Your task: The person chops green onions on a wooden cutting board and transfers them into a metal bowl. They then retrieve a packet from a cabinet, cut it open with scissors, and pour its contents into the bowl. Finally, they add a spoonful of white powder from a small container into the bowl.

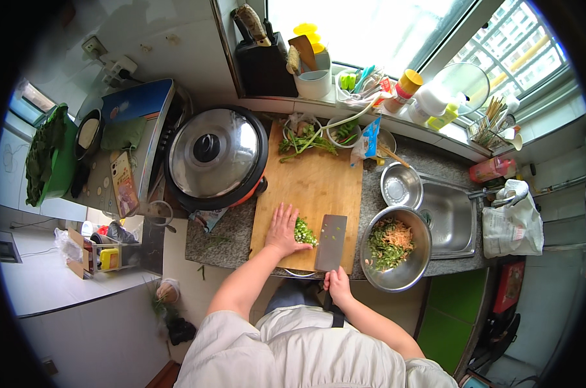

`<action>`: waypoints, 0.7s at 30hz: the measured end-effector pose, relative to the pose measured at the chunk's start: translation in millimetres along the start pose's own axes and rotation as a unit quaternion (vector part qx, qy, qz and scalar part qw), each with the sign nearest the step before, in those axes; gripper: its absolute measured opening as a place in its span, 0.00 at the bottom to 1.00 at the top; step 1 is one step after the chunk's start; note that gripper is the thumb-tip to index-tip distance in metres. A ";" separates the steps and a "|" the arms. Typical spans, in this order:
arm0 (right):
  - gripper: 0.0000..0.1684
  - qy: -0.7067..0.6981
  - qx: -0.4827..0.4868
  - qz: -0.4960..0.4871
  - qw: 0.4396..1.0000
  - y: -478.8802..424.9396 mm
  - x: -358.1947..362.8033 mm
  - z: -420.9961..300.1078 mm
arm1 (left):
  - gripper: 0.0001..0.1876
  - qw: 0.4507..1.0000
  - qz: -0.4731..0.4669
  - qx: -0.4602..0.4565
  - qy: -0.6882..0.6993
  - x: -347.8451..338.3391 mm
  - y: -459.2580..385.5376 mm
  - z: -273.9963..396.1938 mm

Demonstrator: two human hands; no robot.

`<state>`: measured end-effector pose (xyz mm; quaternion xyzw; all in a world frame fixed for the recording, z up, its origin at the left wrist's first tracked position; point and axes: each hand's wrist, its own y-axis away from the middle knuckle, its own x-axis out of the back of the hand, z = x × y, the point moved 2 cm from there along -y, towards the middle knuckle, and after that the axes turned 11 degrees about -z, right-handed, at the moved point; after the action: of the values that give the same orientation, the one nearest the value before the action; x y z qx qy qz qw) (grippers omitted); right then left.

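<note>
My left hand point(281, 232) lies flat on a wooden cutting board point(317, 186), fingers spread, its edge against a small heap of chopped green onion point(304, 232). In my right hand point(338, 286) is the dark handle of a cleaver point(331, 242). The cleaver's broad blade lies flat over the board, with a few green bits stuck to it. Just right of the board stands a steel mixing bowl point(370, 271) holding chopped greens and orange shreds in separate parts.
Left of the board sits a lidded electric pan point(215, 150). Leafy greens point(312, 140) and small bowls crowd the board's far edge. A steel colander point(402, 185) stands beside the sink point(450, 218). A knife block point(267, 65) and bottles line the windowsill.
</note>
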<state>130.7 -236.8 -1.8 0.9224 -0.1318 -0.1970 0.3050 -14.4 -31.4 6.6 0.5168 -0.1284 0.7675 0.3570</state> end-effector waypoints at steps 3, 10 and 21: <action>0.06 0.015 -0.002 -0.022 1.000 -17.1 -16.2 -2.9 | 0.66 0.999 0.038 0.001 0.033 -3.7 0.8 7.5; 0.07 0.085 0.004 -0.067 0.994 -44.5 -42.5 1.6 | 0.54 0.991 0.099 0.033 0.078 -10.5 -3.7 12.6; 0.08 0.028 -0.042 -0.125 0.991 -45.3 -79.8 -11.5 | 0.33 0.923 0.234 0.056 0.300 -21.1 -7.2 7.3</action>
<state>70.5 -166.7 1.5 0.9233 0.0017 -0.2127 0.3198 0.1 -39.2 -10.1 0.2369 -0.0893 0.9542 0.1594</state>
